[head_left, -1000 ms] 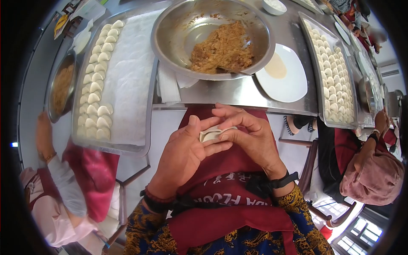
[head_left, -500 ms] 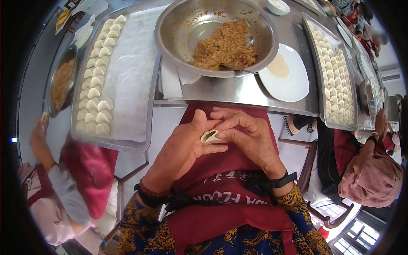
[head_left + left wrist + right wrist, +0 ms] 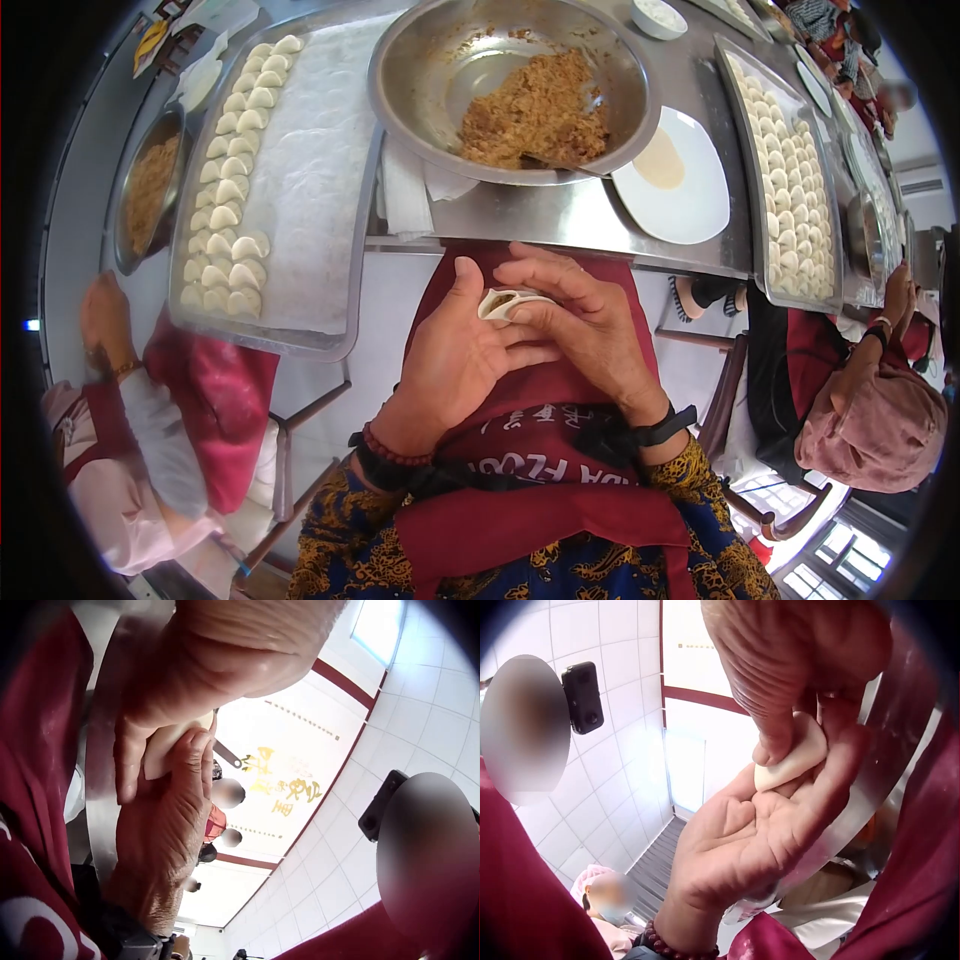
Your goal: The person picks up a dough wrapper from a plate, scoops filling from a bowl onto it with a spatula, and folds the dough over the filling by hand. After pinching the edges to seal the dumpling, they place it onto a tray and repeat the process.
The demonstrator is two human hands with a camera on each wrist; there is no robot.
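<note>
A folded dough wrapper (image 3: 497,304) lies across the fingers of the palm-up left hand (image 3: 462,345), its thumb raised clear. Brown filling shows faintly at its near-left opening. The right hand (image 3: 583,325) pinches the wrapper's right side between thumb and curled fingers. In the right wrist view the pale wrapper (image 3: 795,759) rests on the left hand's (image 3: 742,844) extended fingers, with the right hand (image 3: 795,667) gripping it from above. The left wrist view shows the wrapper (image 3: 163,750) between the left hand (image 3: 225,667) and the right hand (image 3: 161,825); part of it is hidden.
Beyond the hands stands a steel bowl (image 3: 425,145) of filling, with a white plate (image 3: 695,190) to its right. Trays of folded dumplings lie left (image 3: 300,200) and right (image 3: 810,115). People sit on both sides, one with a hand (image 3: 105,320) near the left tray.
The wrapper's opening faced the head camera half a second ago and now looks narrower. The left thumb and palm have shifted slightly. The neighbour's hand at left has moved slightly downward.
</note>
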